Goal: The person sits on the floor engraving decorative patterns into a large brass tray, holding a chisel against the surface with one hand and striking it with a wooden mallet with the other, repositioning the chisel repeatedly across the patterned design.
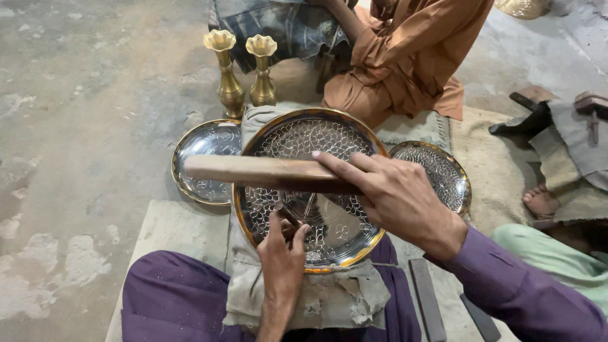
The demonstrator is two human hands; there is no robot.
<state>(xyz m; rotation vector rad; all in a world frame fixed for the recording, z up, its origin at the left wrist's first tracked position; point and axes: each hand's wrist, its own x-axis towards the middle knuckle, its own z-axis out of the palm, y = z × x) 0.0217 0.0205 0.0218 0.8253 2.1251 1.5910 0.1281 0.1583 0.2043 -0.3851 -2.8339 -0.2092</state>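
Right hand (396, 193) closed around one end of a wooden stick (266, 172), held flat across the engraved metal plate (310, 190). Left hand (282, 256) just below the stick, fingers pinched shut on a small thin tool (286, 218) whose tip touches the plate. Plate lies under both hands on a grey cloth (323, 297) over the lap. Beyond the hands: two more engraved plates (206, 158), two brass vases (244, 69), a seated person in orange (405, 57).
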